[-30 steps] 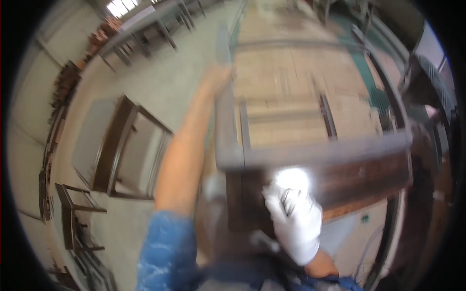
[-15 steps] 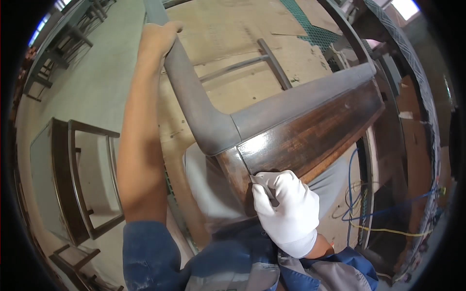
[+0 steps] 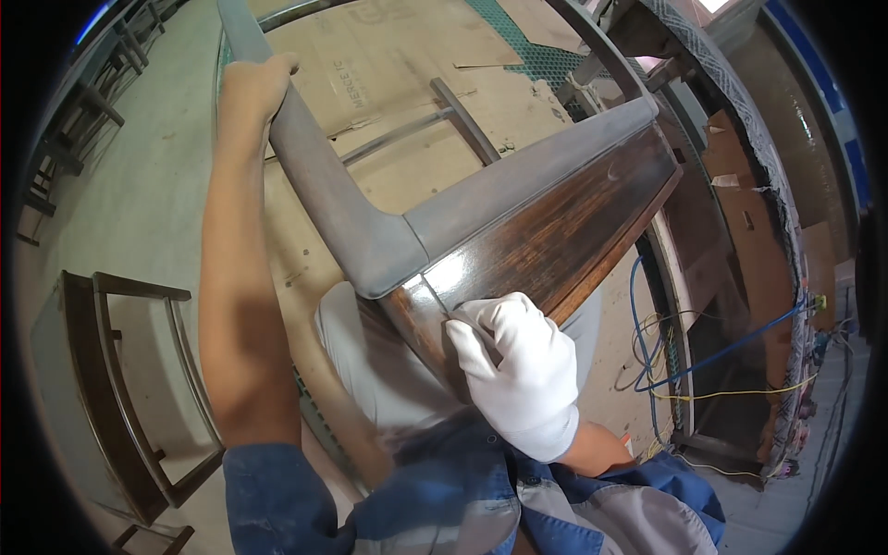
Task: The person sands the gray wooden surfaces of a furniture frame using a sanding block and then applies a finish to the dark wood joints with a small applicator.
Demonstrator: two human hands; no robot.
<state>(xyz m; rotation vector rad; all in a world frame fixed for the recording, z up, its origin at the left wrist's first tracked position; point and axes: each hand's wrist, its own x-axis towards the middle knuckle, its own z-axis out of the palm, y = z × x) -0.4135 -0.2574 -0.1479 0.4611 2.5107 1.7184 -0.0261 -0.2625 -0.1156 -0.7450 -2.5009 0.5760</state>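
A wooden furniture frame lies tilted across my lap, with grey rounded rails (image 3: pixel 338 199) meeting at a bend and a glossy dark brown panel (image 3: pixel 555 222) alongside. My bare left hand (image 3: pixel 257 85) is closed around the far part of the left grey rail. My right hand (image 3: pixel 520 365), in a white glove, pinches a small thin grey flat piece (image 3: pixel 470 316), mostly hidden by the fingers. Its edge is at the seam between the brown panel and the narrower brown end piece (image 3: pixel 416 319). Whether it is a blade or an abrasive sheet, I cannot tell.
Cardboard (image 3: pixel 370 74) covers the work surface beneath the frame, with green mesh (image 3: pixel 527 51) beyond. Another dark wood piece of furniture (image 3: pixel 106 388) stands on the floor at left. Blue and yellow hoses (image 3: pixel 712 365) hang at right, near a fabric-edged cardboard panel (image 3: pixel 740 203).
The whole view has shifted, so the frame and both hands appear farther left. My right hand stays at the panel seam, and the flat piece shows less. My left hand keeps its hold.
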